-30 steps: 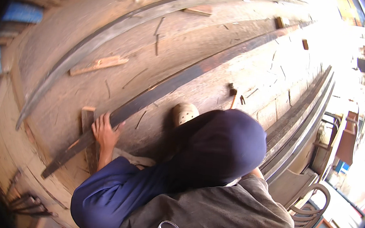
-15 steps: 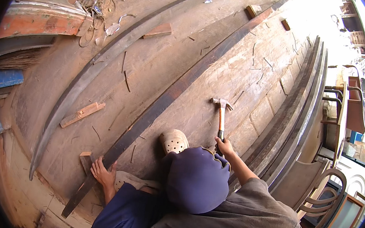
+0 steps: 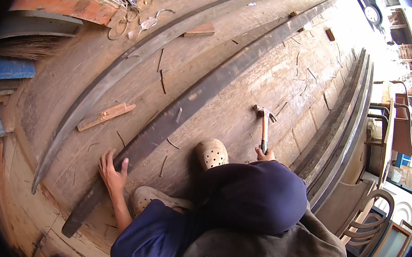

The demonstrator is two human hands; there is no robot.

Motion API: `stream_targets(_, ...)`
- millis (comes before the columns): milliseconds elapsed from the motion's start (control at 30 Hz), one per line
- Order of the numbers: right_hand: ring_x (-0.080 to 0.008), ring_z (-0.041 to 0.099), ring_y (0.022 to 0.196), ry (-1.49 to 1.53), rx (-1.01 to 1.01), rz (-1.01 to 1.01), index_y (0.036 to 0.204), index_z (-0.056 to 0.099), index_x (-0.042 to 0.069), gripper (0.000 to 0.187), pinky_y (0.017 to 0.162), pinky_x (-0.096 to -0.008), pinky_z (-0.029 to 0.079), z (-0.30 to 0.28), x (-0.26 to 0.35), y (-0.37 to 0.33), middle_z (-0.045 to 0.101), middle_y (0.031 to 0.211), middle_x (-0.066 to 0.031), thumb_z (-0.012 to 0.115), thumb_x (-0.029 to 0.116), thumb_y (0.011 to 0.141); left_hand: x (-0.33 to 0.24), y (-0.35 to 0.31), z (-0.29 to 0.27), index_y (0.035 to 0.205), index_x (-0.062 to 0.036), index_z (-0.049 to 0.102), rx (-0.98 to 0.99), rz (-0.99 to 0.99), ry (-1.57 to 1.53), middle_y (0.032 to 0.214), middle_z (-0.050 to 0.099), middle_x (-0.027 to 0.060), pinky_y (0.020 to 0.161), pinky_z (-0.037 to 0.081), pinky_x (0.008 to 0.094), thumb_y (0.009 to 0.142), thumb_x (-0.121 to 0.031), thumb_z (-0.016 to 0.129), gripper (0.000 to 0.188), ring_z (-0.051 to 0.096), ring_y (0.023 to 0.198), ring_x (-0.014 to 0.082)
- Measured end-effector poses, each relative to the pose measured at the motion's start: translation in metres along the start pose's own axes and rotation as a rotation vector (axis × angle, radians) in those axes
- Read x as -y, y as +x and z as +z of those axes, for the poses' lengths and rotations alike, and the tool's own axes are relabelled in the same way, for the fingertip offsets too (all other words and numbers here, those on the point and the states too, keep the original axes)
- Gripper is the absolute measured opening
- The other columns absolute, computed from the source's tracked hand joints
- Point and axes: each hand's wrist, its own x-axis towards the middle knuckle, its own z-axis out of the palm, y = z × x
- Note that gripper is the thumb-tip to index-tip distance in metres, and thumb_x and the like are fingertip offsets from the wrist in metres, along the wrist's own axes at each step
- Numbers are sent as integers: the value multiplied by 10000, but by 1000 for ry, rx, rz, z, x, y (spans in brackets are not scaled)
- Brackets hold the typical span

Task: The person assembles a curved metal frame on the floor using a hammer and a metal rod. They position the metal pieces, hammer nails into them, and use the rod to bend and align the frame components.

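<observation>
A claw hammer (image 3: 265,127) points away from me, its head near the floor. My right hand (image 3: 266,155) is closed around the dark grip; my raised knee hides part of that hand. A long dark wooden plank (image 3: 188,104) runs diagonally from the near left to the far right, slightly blurred. At its near part my left hand (image 3: 114,174) is spread, fingers and thumb apart, against or just over the wood; exact contact is unclear. My light clogs (image 3: 213,155) stand on the plank's right side.
A long curved plank (image 3: 99,76) lies to the left, with a wood block (image 3: 106,117) and another block (image 3: 199,30) beside it. Loose nails (image 3: 163,81) are scattered about. Stacked long beams (image 3: 337,126) and chairs (image 3: 368,216) line the right. An orange-edged wooden piece (image 3: 69,4) sits at upper left.
The dark plank has rolled, now showing a broader face. My left hand has loosened from its edge and spread. The block beside that hand is out of sight. My knee now covers more of my right arm.
</observation>
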Motion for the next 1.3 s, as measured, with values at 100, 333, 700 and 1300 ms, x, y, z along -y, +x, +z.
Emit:
stream_targets(100, -307, 676, 751, -58, -81, -14, 899, 645, -25, 525, 695, -433, 490, -2, 26, -18, 667, 772, -199, 692, 488, 798, 13, 13, 2, 1273, -31, 525, -7, 39, 63, 1264, 543, 173, 996, 344, 503, 734, -708, 606, 869, 493, 1158, 366)
stream_targets(333, -317, 675, 734, -97, -189, -38, 856, 625, -6, 470, 678, -441, 486, 2, 17, -31, 666, 757, -190, 697, 455, 803, 12, 8, 22, 1370, -95, 451, 134, -8, 209, 1281, 530, 157, 1049, 300, 510, 660, -690, 692, 957, 465, 1197, 341)
stream_targets(700, -323, 673, 726, -171, -145, -107, 833, 609, 2, 433, 667, -444, 483, -21, 16, -33, 665, 751, -189, 701, 424, 807, 12, -32, 33, 1358, -141, 496, 170, -70, 67, 1286, 555, 113, 1077, 301, 551, 645, -522, 800, 863, 472, 1219, 328)
stream_targets(1300, -334, 669, 713, -555, -95, -297, 797, 584, 15, 381, 649, -449, 480, -92, 80, -99, 662, 740, -188, 709, 374, 815, 6, -102, -28, 1175, -30, 593, -375, -148, -399, 1109, 631, 153, 845, 507, 384, 757, -156, 777, 474, 638, 973, 296)
